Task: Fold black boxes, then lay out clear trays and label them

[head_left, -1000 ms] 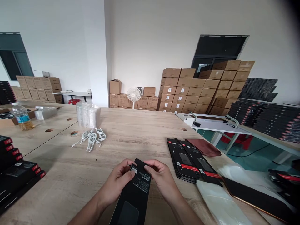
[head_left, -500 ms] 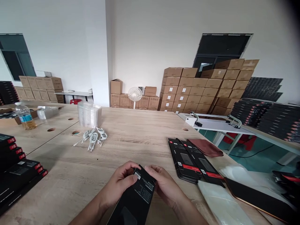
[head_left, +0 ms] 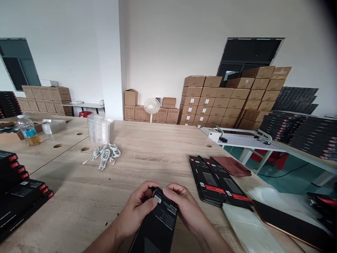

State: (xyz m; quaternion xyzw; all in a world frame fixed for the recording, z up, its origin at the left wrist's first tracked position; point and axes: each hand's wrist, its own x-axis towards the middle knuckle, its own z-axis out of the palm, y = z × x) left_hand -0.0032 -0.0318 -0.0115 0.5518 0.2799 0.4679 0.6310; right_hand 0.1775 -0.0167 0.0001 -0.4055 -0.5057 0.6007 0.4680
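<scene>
A long black packaging sleeve point(head_left: 158, 225) with white print and a small barcode label is held low over the wooden table point(head_left: 147, 151). My left hand point(head_left: 139, 207) grips its top left corner, fingers curled, thumb on the label. My right hand point(head_left: 181, 205) pinches the top right corner, fingers bent over the end flap. The sleeve's lower end runs out of the picture at the bottom.
Flat black sleeves point(head_left: 213, 181) with red stripes lie to the right beside a dark red cloth point(head_left: 231, 166). White cables point(head_left: 105, 154) and clear trays point(head_left: 100, 128) sit at the left, a bottle point(head_left: 28, 130) farther left. Black boxes point(head_left: 18, 191) are stacked at the left edge.
Both hands and the sleeve have sunk a little lower and nearer to me. The fingers have closed further over the sleeve's top end.
</scene>
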